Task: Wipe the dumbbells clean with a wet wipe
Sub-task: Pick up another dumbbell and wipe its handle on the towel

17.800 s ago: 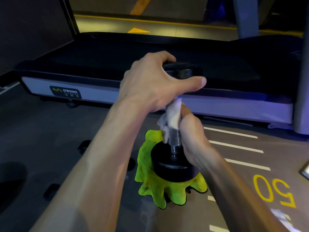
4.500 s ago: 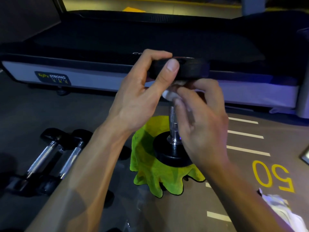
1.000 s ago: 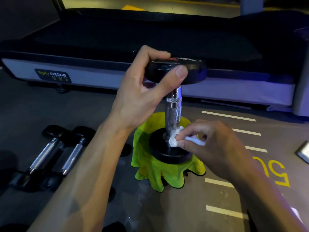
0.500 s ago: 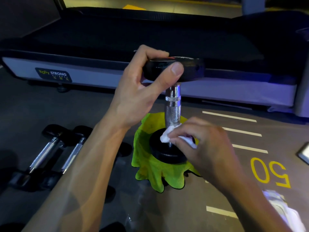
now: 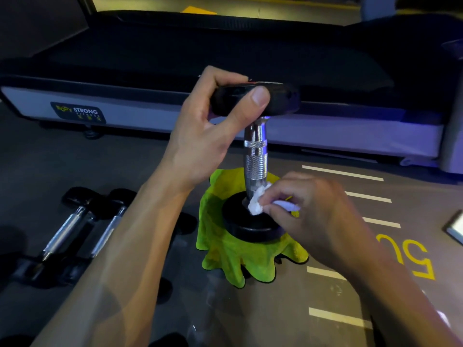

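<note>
Black-headed dumbbell w/ knurled chrome handle [image 5: 255, 156] stands upright on a crumpled lime-green microfibre cloth [image 5: 233, 256] on the grey gym floor [image 5: 150, 156], just in front of the treadmill deck [image 5: 225, 46]. Left hand [image 5: 208, 136] grips its top head, thumb & fingers curled round the rim. Right hand [image 5: 310, 216] pinches a wadded white wet wipe [image 5: 256, 205], pressed at the handle base where it meets the lower head. Two more chrome-handled dumbbells [image 5: 82, 229] lie on the floor to the left.

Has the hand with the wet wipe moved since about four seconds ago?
Yes. The right hand has dropped with the wet wipe from under the dumbbell's top head to the handle's foot at the bottom head.
</note>
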A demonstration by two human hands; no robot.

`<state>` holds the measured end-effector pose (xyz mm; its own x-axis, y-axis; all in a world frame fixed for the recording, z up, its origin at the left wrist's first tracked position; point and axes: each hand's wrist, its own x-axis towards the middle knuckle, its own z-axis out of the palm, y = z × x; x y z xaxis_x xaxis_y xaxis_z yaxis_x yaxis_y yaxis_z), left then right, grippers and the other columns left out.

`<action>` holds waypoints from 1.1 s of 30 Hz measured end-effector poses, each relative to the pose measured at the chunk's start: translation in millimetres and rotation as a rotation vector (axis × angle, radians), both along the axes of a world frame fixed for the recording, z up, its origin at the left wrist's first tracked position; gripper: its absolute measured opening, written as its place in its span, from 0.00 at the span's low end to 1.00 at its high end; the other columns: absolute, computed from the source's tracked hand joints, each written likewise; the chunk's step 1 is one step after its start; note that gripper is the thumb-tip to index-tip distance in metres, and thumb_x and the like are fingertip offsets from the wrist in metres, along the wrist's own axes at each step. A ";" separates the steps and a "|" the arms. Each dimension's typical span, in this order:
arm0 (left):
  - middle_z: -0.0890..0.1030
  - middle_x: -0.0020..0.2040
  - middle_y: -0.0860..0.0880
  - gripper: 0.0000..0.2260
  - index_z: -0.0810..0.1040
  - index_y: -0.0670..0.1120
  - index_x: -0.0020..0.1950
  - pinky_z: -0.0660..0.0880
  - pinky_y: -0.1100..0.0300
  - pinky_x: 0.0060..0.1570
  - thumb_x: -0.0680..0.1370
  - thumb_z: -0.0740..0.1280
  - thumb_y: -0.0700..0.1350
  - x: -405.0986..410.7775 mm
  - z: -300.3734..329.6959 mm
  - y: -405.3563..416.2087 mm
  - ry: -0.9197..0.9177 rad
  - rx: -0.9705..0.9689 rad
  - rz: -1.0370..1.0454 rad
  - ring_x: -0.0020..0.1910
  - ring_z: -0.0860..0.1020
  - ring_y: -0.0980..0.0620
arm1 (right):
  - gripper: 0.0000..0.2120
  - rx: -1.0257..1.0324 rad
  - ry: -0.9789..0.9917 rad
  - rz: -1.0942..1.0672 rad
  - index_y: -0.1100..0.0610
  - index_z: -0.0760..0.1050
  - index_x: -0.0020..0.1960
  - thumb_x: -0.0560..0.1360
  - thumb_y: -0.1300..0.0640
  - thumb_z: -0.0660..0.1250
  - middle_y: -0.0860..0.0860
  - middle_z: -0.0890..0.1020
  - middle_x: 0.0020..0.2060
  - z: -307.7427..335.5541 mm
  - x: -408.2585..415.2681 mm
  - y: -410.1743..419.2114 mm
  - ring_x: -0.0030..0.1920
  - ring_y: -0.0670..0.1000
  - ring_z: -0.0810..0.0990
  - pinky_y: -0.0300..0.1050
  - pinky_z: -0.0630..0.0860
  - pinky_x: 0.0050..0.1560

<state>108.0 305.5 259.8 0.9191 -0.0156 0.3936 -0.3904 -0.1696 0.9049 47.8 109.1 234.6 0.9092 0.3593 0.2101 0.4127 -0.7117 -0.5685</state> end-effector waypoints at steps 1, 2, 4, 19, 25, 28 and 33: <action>0.78 0.43 0.62 0.20 0.78 0.48 0.60 0.76 0.55 0.52 0.76 0.71 0.60 0.0 0.2 -0.6 -0.005 -0.003 0.001 0.45 0.76 0.60 | 0.07 -0.025 0.021 0.003 0.46 0.84 0.42 0.73 0.58 0.75 0.40 0.82 0.43 2.8 -3.4 2.2 0.44 0.37 0.80 0.25 0.68 0.44; 0.78 0.43 0.61 0.20 0.78 0.48 0.60 0.75 0.55 0.51 0.76 0.71 0.60 -0.4 0.5 -1.5 -0.010 -0.008 0.001 0.45 0.76 0.59 | 0.05 -0.065 0.027 0.002 0.46 0.83 0.42 0.73 0.57 0.72 0.40 0.82 0.42 4.7 -7.1 6.0 0.44 0.39 0.80 0.27 0.69 0.43; 0.79 0.45 0.60 0.19 0.78 0.49 0.59 0.73 0.58 0.51 0.76 0.72 0.60 -1.6 1.4 -5.3 -0.020 -0.013 -0.003 0.45 0.77 0.59 | 0.04 -0.220 0.025 0.001 0.49 0.81 0.41 0.73 0.56 0.69 0.44 0.79 0.43 10.9 -12.7 19.4 0.43 0.47 0.80 0.42 0.74 0.43; 0.81 0.54 0.50 0.15 0.77 0.50 0.60 0.76 0.54 0.57 0.77 0.69 0.56 -3.5 5.3 1.7 -0.023 -0.010 -0.117 0.53 0.77 0.56 | 0.08 0.025 0.072 -0.024 0.49 0.83 0.44 0.75 0.62 0.75 0.40 0.83 0.41 -17.6 14.1 -12.3 0.44 0.35 0.78 0.26 0.66 0.43; 0.80 0.54 0.53 0.15 0.77 0.51 0.59 0.78 0.44 0.61 0.77 0.69 0.57 -3.2 5.6 -3.9 -0.004 -0.014 -0.104 0.55 0.78 0.55 | 0.07 0.268 -0.014 -0.026 0.50 0.85 0.45 0.75 0.62 0.76 0.41 0.83 0.45 -26.9 -11.1 0.4 0.51 0.42 0.83 0.34 0.76 0.51; 0.80 0.52 0.58 0.16 0.78 0.52 0.59 0.77 0.41 0.63 0.76 0.69 0.58 -2.7 5.8 -3.6 0.014 -0.007 -0.078 0.55 0.78 0.56 | 0.03 0.373 -0.159 -0.096 0.54 0.85 0.47 0.77 0.61 0.74 0.43 0.83 0.45 -19.1 -4.5 11.8 0.49 0.46 0.83 0.47 0.82 0.49; 0.79 0.54 0.58 0.17 0.77 0.51 0.61 0.78 0.43 0.63 0.76 0.69 0.59 -3.7 6.2 -2.8 0.023 0.018 -0.064 0.56 0.78 0.57 | 0.02 0.362 -0.411 -0.133 0.57 0.83 0.52 0.79 0.61 0.74 0.50 0.81 0.48 -7.7 10.4 21.7 0.49 0.49 0.81 0.45 0.79 0.50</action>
